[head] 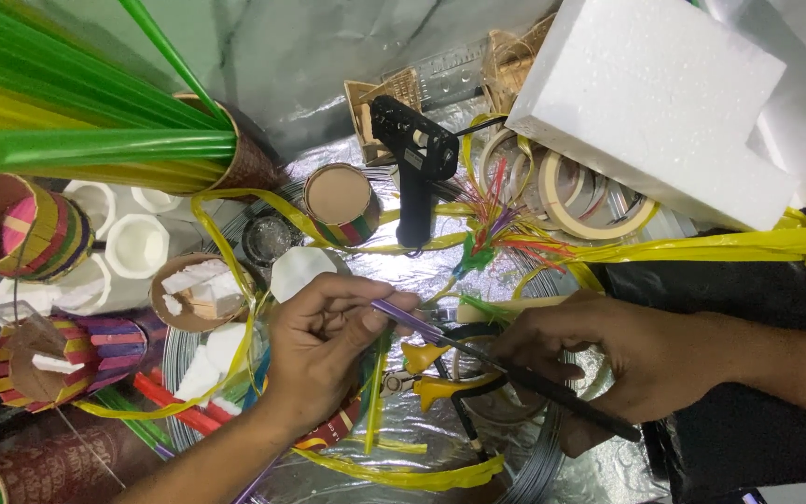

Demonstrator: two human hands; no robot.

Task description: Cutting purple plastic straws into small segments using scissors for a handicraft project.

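Note:
My left hand (pixel 326 343) pinches a thin purple strip (pixel 406 319) between thumb and fingers near the middle of the view. My right hand (pixel 619 359) comes in from the right and grips a long black-handled tool (pixel 552 395) whose tip meets the end of the purple strip. Just below the hands lie yellow-handled pliers (pixel 431 383) on a silver foil sheet (pixel 440 275). Yellow plastic strips (pixel 701 248) trail across the work area.
A black glue gun (pixel 415 163) lies behind the hands, by a cardboard tube (pixel 342 201) and tape rolls (pixel 599 201). White foam block (pixel 655 103) at back right. Green and yellow strips (pixel 76 103) fan from a holder at left, over woven cups (pixel 34 229) and white moulds (pixel 137 245).

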